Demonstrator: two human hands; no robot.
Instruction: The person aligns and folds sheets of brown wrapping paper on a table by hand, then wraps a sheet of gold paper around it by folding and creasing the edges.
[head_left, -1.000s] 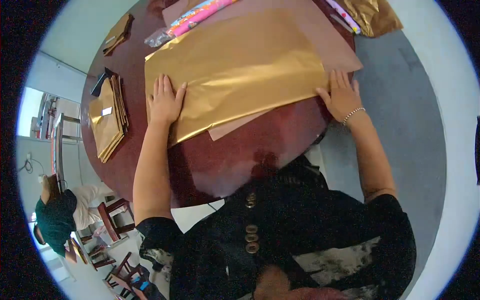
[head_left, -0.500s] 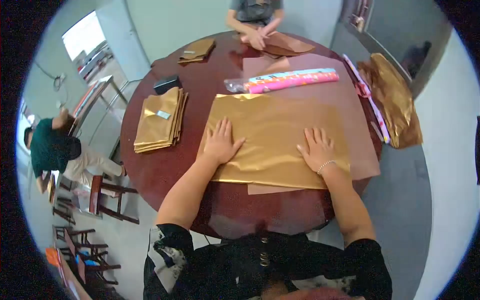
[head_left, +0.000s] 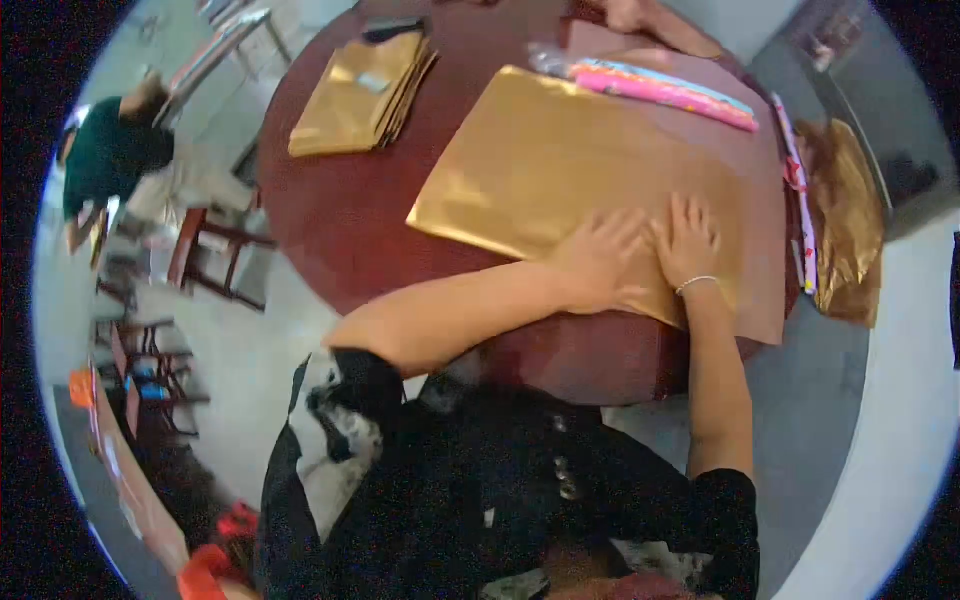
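Note:
A wide sheet of gold wrapping paper (head_left: pixel 540 160) lies on the round dark-red table (head_left: pixel 330 240). My left hand (head_left: pixel 600 262) rests flat on its near edge, fingers stretched forward and a little blurred. Right beside it, my right hand (head_left: pixel 690 245), with a beaded bracelet at the wrist, presses flat on the paper, fingers slightly apart. Neither hand grips anything. Under the gold sheet, a pinkish-brown sheet (head_left: pixel 762 250) sticks out at the right. Pink and blue patterned rolls (head_left: pixel 665 92) lie across the far side of the sheets.
A stack of folded gold paper (head_left: pixel 350 100) sits at the table's left. Crumpled gold-brown paper (head_left: pixel 845 230) and a thin patterned roll (head_left: pixel 800 200) are by the right edge. Another person's arm (head_left: pixel 665 22) reaches in opposite. A person in green (head_left: pixel 115 155) and stools (head_left: pixel 215 250) are left.
My left hand has slid right across the gold paper, close to my right hand. The view has shifted, and the gold paper now appears turned at a slant.

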